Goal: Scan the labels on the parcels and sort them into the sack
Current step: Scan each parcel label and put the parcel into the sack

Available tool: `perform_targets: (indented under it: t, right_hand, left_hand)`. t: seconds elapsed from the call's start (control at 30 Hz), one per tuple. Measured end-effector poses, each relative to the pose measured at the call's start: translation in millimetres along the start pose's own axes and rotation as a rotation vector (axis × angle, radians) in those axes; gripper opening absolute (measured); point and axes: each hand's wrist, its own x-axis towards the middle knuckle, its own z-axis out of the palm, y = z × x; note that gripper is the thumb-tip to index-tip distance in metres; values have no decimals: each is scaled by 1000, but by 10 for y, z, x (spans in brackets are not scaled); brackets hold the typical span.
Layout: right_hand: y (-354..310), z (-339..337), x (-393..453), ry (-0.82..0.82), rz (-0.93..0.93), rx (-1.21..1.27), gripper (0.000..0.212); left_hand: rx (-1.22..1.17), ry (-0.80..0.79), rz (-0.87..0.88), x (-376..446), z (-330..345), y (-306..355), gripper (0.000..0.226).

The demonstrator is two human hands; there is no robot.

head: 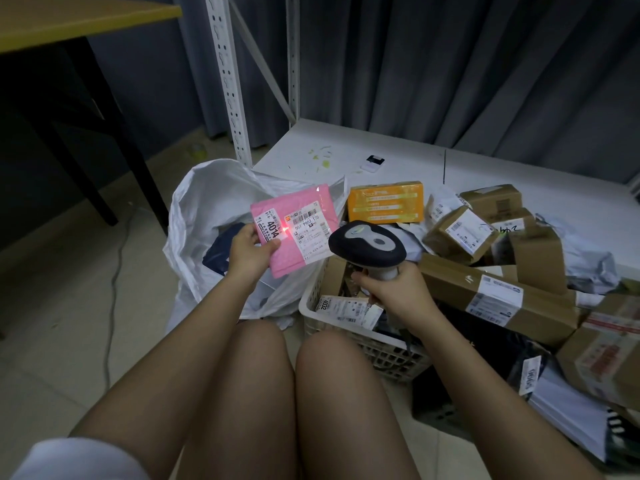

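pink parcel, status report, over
Left hand grips pink parcel over the open white sack. Right hand grips scanner, red light on the label. Nothing in the way.

Both hands [250, 251] [398, 289] raised, fingers curled

The sack's [194, 209] contents are mostly hidden behind the pink parcel [298, 206]; label print is unreadably small.

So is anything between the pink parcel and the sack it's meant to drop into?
Nothing visible. The left hand holds the pink parcel right over the open mouth of the white sack; the scanner sits off to its right.
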Motion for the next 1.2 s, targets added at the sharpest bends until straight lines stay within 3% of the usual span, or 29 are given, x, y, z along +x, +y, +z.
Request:
perform_targets:
  t: [0.5,0.97,1.03,1.1,1.2]
  right_hand:
    - [-56,55,26,5,8,61,16]
    - [432,352,628,96,235,152,18]
    - [549,372,710,93,245,164,18]
    - [642,378,768,80,253,172,16]
    - [746,343,830,80,272,172,14]
  left_hand:
    - [9,22,12,90,-60,-125,28]
    - [61,251,-75,825,-466,-816,22]
    - [19,190,-73,981,-462,-879,31]
    - [31,20,-108,1127,-425,-967,54]
    - [326,-83,-176,1257,-267,-1103,97]
